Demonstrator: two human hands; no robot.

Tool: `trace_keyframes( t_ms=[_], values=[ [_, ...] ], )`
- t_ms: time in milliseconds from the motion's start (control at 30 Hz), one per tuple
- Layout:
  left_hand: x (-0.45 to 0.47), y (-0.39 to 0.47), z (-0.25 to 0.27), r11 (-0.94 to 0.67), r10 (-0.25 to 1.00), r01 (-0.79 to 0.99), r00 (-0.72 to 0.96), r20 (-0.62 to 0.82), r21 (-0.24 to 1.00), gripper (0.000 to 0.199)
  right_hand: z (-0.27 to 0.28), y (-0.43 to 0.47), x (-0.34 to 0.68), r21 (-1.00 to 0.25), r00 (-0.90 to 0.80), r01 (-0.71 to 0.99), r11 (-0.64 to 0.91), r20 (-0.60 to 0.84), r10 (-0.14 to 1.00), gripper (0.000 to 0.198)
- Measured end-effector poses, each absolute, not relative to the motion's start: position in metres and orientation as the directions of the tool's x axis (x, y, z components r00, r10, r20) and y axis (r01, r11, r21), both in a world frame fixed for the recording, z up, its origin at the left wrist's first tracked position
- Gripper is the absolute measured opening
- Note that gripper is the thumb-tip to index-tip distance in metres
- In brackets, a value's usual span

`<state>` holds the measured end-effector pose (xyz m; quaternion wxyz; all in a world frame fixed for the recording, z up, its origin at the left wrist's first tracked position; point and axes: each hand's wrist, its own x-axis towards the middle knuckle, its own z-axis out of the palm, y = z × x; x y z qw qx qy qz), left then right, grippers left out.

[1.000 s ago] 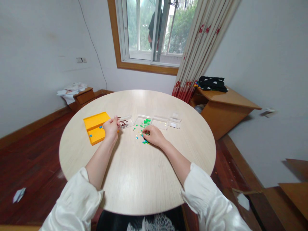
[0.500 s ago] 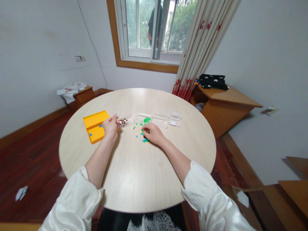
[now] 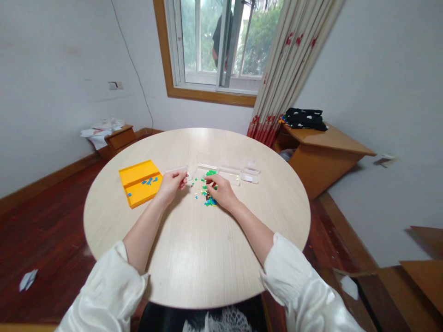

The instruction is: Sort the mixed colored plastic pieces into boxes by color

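Note:
My left hand (image 3: 173, 185) is closed, thumb and fingers together, in front of a clear tray (image 3: 175, 169) that it mostly covers. Whatever it holds is too small to make out. Over a pile of tiny building bricks (image 3: 209, 201) in green, blue, brown and yellow, my right hand (image 3: 222, 190) has its fingers curled inward. Its fingertips are at the bricks, and any piece between them is hidden. Left of my left hand lies an open yellow case (image 3: 138, 168) with several blue bricks (image 3: 149, 181) in it.
A clear tray with green bricks (image 3: 210, 173) stands behind the pile. To its right are another clear tray (image 3: 229, 181) with a few pale pieces and a small clear box (image 3: 250, 177). Everything rests on a round pale table (image 3: 197, 258). A wooden cabinet (image 3: 321, 152) stands right of it.
My left hand has moved right, from beside the yellow case to in front of the left clear tray, uncovering more blue bricks. My right hand stays at the pile with a slight shift.

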<state>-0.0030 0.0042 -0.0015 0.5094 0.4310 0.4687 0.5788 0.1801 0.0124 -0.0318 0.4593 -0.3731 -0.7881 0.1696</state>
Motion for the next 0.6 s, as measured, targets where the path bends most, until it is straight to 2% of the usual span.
trace_keyframes(
  t_ms=[133,367,600],
  values=[
    [0.0021,-0.0008,-0.002,0.007,0.998,-0.143,0.062,0.002,0.99,0.03,-0.0273,0.0087,0.1786,-0.627,-0.283,0.396,0.671,0.612,0.739,0.03],
    [0.0038,-0.0044,-0.0025,0.094,0.954,-0.198,0.3,-0.031,0.976,0.032,-0.0257,0.0066,0.176,-0.651,-0.272,0.335,0.681,0.625,0.732,0.039],
    [0.0044,-0.0055,-0.0028,0.14,0.915,-0.2,0.401,-0.049,0.97,0.026,-0.0233,0.003,0.174,-0.632,-0.305,0.347,0.693,0.623,0.72,0.042]
  ],
)
